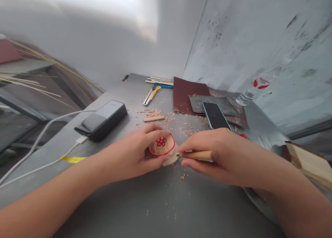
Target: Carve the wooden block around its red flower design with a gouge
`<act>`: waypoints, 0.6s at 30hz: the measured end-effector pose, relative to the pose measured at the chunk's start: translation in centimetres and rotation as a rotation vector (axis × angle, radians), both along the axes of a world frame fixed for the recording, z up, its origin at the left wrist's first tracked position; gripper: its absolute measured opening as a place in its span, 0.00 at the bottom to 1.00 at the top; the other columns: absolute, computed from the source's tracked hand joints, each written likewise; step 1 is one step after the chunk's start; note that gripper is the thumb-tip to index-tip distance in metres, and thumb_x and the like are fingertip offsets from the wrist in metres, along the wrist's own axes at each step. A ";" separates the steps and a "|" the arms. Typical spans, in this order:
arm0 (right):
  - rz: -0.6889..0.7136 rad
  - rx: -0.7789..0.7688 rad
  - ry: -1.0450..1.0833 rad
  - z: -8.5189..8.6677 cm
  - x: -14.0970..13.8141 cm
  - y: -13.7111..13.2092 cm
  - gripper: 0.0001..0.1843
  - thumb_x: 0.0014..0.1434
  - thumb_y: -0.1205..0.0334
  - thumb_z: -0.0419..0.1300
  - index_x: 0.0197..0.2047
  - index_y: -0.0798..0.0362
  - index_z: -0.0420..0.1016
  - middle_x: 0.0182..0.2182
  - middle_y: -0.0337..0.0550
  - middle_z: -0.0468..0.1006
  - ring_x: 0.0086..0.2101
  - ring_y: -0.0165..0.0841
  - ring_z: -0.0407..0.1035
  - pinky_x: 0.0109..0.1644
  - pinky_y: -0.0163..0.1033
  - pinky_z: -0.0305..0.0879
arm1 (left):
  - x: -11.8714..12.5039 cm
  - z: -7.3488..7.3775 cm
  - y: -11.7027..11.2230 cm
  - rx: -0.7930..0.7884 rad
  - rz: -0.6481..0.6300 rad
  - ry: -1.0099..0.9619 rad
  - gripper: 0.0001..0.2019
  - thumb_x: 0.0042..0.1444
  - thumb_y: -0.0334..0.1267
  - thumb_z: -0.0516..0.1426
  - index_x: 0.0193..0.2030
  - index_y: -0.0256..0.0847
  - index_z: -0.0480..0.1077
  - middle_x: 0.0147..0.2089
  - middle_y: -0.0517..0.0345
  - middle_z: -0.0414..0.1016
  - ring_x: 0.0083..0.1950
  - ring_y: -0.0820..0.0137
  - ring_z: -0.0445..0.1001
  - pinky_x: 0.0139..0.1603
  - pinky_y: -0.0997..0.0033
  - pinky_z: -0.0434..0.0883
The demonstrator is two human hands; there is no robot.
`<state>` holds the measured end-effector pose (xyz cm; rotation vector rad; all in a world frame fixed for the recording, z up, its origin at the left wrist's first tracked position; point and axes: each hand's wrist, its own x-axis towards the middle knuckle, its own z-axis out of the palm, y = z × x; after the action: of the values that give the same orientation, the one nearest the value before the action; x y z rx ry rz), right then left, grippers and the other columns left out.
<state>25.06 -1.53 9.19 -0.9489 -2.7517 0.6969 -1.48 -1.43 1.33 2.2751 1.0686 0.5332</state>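
My left hand [149,148] is closed around a small pale wooden piece [169,159], thumb along its near side and fingers over its far side. A red outline and a red flower mark the piece's upper face. In my right hand [210,153] is a carving tool with a round wooden handle [198,155], gripped between thumb and fingers. Its short dark tip points left, at the right edge of the wooden piece; whether it touches, I cannot tell. Wood shavings [184,176] lie on the grey table [129,210] around the piece.
A black power bank [103,120] with a white cable [70,149] sits at left. Beyond the hands are a yellow utility knife [152,94], a wooden stick [153,118], brown sandpaper [186,96] and a phone [215,116]. A plastic bottle [259,85] and wooden block [311,163] are at right.
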 end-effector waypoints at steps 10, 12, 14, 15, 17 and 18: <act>-0.126 0.046 0.053 1.5 0.6 -0.1 0.01 0.68 0.63 0.65 0.42 0.50 0.77 0.31 0.33 0.81 0.30 0.28 0.71 0.35 0.33 0.63 | 0.0 0.9 -0.2 0.003 -0.017 0.011 0.24 0.66 0.43 0.62 0.68 0.44 0.69 0.68 0.45 0.69 0.66 0.56 0.73 0.66 0.57 0.72; -0.143 0.048 0.019 1.7 0.6 -0.2 0.02 0.68 0.63 0.63 0.41 0.50 0.78 0.31 0.34 0.82 0.30 0.29 0.72 0.36 0.35 0.63 | 0.0 0.9 -0.2 0.006 -0.026 0.002 0.24 0.66 0.43 0.62 0.67 0.44 0.69 0.67 0.44 0.69 0.64 0.56 0.74 0.64 0.56 0.74; -0.152 0.046 -0.013 1.8 0.8 -0.2 0.04 0.69 0.63 0.63 0.40 0.50 0.78 0.32 0.35 0.82 0.30 0.30 0.72 0.35 0.36 0.63 | 0.1 0.8 -0.2 0.008 -0.031 -0.004 0.24 0.66 0.42 0.62 0.67 0.44 0.69 0.67 0.43 0.70 0.63 0.56 0.75 0.63 0.57 0.74; -0.156 0.051 -0.033 1.8 0.9 -0.2 0.04 0.69 0.62 0.63 0.40 0.50 0.79 0.32 0.35 0.83 0.30 0.30 0.72 0.35 0.36 0.63 | 0.2 0.8 -0.2 0.008 -0.029 -0.005 0.24 0.66 0.42 0.62 0.68 0.44 0.68 0.67 0.43 0.70 0.63 0.56 0.76 0.63 0.57 0.74; -0.167 0.067 -0.086 1.8 1.1 -0.2 0.06 0.70 0.60 0.62 0.40 0.49 0.79 0.32 0.34 0.83 0.30 0.30 0.72 0.35 0.37 0.62 | 0.3 0.8 -0.3 0.006 -0.021 -0.002 0.24 0.66 0.43 0.62 0.68 0.44 0.68 0.67 0.43 0.70 0.63 0.56 0.76 0.64 0.57 0.74; -0.172 0.074 -0.116 1.7 1.2 -0.3 0.07 0.71 0.60 0.61 0.41 0.49 0.80 0.33 0.34 0.84 0.31 0.31 0.73 0.36 0.37 0.62 | 0.3 0.9 -0.4 0.001 -0.018 0.002 0.24 0.66 0.43 0.62 0.68 0.43 0.69 0.68 0.43 0.69 0.63 0.56 0.76 0.64 0.57 0.74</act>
<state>26.31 -1.80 10.94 -1.2270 -2.7280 0.5237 -1.16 -1.83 2.19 2.2849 1.0478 0.5246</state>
